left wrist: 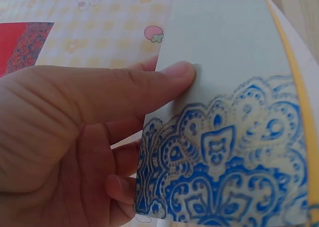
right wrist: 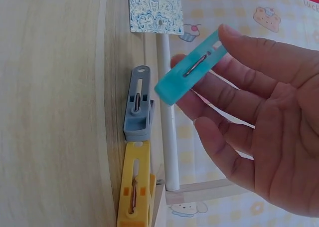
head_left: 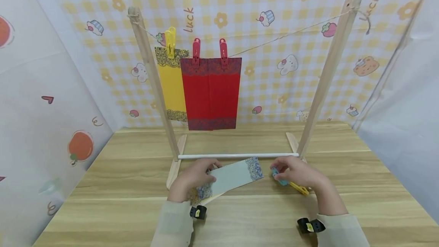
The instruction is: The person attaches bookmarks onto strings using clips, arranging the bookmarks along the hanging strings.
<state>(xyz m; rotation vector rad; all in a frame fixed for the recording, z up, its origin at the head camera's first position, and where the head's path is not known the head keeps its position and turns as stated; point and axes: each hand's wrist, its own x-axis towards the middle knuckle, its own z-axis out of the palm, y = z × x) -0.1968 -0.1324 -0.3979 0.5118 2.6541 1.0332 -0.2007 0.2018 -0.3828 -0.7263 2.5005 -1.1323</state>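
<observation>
My left hand grips a pale blue paper card near one end, thumb on its face. Blue lace patterns band both ends of the card. A yellow-edged sheet shows behind it in the left wrist view; whether I hold that too I cannot tell. To the right, my right hand pinches a turquoise clothespin between thumb and fingers, a little above the table. Near it on the wood lie a grey-blue clothespin and a yellow clothespin, end to end.
A wooden frame carries a string. From it hang a yellow card under yellow clips and two overlapping red cards under red clothespins. A white rod joins the posts low down, beyond my hands.
</observation>
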